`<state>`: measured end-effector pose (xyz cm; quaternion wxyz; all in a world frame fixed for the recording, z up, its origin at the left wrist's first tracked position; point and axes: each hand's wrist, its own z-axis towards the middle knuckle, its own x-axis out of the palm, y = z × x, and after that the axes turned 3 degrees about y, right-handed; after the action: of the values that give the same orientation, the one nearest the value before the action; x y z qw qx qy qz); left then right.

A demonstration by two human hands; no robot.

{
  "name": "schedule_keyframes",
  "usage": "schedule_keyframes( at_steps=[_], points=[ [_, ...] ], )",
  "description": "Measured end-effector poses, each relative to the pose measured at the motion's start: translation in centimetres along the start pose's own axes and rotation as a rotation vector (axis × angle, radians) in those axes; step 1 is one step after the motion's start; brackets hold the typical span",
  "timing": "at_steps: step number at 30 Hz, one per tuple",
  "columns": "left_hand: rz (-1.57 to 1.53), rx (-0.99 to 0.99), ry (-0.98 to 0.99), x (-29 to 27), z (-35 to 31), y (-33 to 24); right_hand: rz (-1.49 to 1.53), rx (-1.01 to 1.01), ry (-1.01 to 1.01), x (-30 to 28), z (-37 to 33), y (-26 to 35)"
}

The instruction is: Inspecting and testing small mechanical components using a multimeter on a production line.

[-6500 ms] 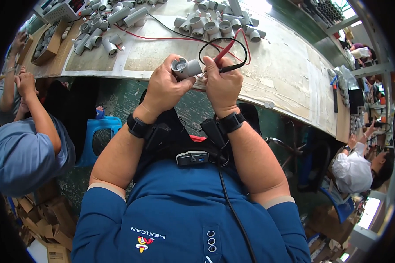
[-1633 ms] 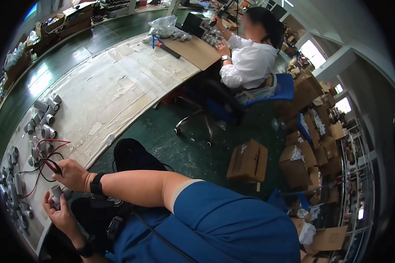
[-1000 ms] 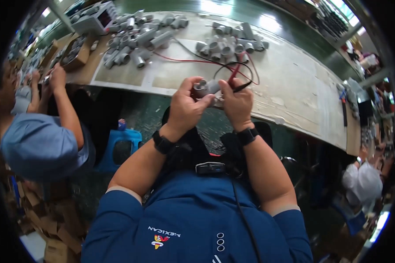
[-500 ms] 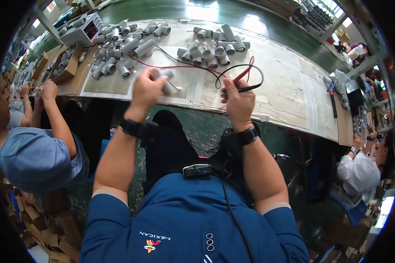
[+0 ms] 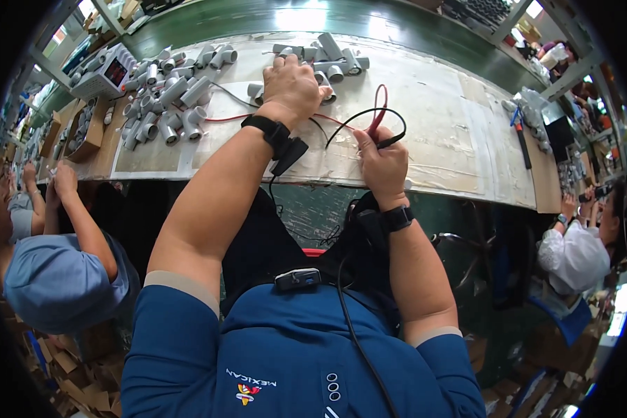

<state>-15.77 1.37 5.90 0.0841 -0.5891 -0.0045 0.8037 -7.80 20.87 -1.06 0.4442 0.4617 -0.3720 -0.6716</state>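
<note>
My left hand (image 5: pixel 290 85) reaches over the right-hand cluster of grey T-shaped pipe fittings (image 5: pixel 331 49), fingers stretched forward and thumb out to the side. The fittings under its palm are hidden. My right hand (image 5: pixel 384 161) is closed around the red and black test probes (image 5: pixel 375 127), just above the table's near edge. Their black lead (image 5: pixel 389 111) loops up over the hand, and a red lead (image 5: pixel 224 119) runs left across the table. A larger heap of grey fittings (image 5: pixel 167 125) lies to the left.
A white meter box (image 5: pixel 104 75) with a dark display stands behind a carton of fittings (image 5: pixel 89 131) at the left. On the worktable's (image 5: pixel 453 125) right lies a black-handled tool (image 5: pixel 523 143). Co-workers sit at both sides; a green conveyor belt (image 5: pixel 244 22) runs behind.
My left hand has gone from near the table's front edge, where it held a grey fitting, forward and right onto the cluster. My right hand keeps the probes, nearly in place.
</note>
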Motion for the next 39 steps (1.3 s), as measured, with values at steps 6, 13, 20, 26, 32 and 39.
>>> schedule_keyframes(
  at_steps=[6,13,20,26,32,39],
  points=[
    [-0.104,0.101,-0.106,1.5,0.9,-0.3,-0.039,-0.079,-0.005,0.0,-0.4,0.4],
    [-1.626,-0.251,0.096,-1.5,-7.9,3.4,0.096,0.103,0.085,-0.5,-0.9,0.4],
    [-1.742,-0.474,0.418,-1.5,-20.6,4.3,0.413,0.355,0.334,2.6,-1.9,4.7],
    [-1.788,-0.416,0.368,-0.3,-21.4,4.2,0.493,0.308,0.472,6.9,-2.7,5.4],
    [-1.937,-0.451,0.456,0.0,-21.2,5.0,0.451,0.233,0.498,8.5,-2.7,5.4],
    [-2.003,-0.443,0.467,0.2,-21.1,5.6,0.215,0.079,0.468,9.3,-2.9,5.5]
  ],
)
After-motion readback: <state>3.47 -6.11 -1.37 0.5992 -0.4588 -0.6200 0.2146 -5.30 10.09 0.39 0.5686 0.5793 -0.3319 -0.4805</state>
